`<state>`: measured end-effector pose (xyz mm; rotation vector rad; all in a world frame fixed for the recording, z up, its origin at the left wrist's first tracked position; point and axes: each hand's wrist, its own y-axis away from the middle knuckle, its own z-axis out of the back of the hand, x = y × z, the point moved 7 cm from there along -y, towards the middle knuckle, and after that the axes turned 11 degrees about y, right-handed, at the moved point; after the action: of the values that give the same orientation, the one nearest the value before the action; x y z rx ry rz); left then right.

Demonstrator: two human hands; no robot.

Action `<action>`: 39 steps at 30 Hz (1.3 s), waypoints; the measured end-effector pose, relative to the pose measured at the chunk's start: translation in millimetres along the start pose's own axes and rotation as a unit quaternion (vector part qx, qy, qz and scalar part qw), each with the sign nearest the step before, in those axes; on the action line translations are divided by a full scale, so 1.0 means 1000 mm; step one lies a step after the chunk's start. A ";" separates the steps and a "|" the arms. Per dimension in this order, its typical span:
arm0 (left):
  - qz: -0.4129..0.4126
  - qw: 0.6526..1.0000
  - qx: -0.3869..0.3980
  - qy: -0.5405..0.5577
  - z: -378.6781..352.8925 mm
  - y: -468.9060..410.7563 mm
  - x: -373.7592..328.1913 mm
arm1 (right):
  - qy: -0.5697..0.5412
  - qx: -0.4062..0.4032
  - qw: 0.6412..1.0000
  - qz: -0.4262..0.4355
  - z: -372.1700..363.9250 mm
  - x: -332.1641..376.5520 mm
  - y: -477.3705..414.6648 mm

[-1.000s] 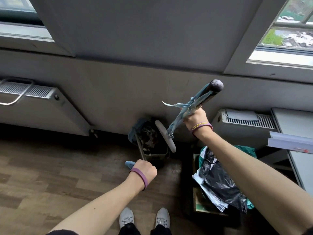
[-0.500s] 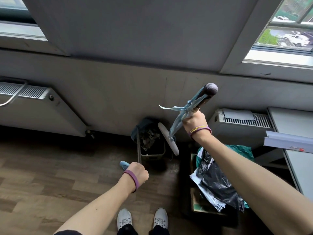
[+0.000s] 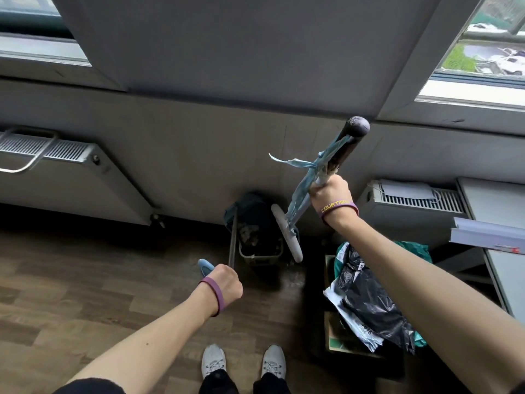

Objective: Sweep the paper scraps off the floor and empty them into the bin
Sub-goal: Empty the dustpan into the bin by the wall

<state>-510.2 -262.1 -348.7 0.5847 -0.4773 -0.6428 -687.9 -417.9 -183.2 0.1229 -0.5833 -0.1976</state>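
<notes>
Against the far wall, the dustpan (image 3: 250, 204) tips over the bin (image 3: 261, 253), paper scraps (image 3: 248, 231) apparently inside. The left hand (image 3: 225, 282) clenches its handle; the right hand (image 3: 329, 194) grasps the broom (image 3: 326, 166). Emptying looks underway; next, shake the pan clear.

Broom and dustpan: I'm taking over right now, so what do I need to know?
Left hand: grips the long dustpan by its handle; the pan end appears tipped over the bin.
Right hand: grips the broom, lifted off the floor, its head beside the bin.
Done: scraps lie in the bin; none show on the floor.
Left: check that the pan is empty, then set both tools down.
</notes>
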 end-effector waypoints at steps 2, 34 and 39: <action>0.003 1.000 0.001 -0.001 0.001 0.002 0.002 | 0.002 -0.001 1.000 0.002 -0.001 0.001 0.001; 0.298 0.885 -0.108 0.340 0.028 0.032 0.084 | -0.014 -0.009 0.999 0.045 0.012 0.023 -0.001; 0.365 0.827 -0.139 0.404 0.024 0.055 0.107 | -0.034 0.023 0.998 0.050 0.003 0.036 -0.001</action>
<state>-425.5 -306.3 -271.1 0.3044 0.2141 0.2974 -660.4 -426.8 -161.5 0.1317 -0.6597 -0.0918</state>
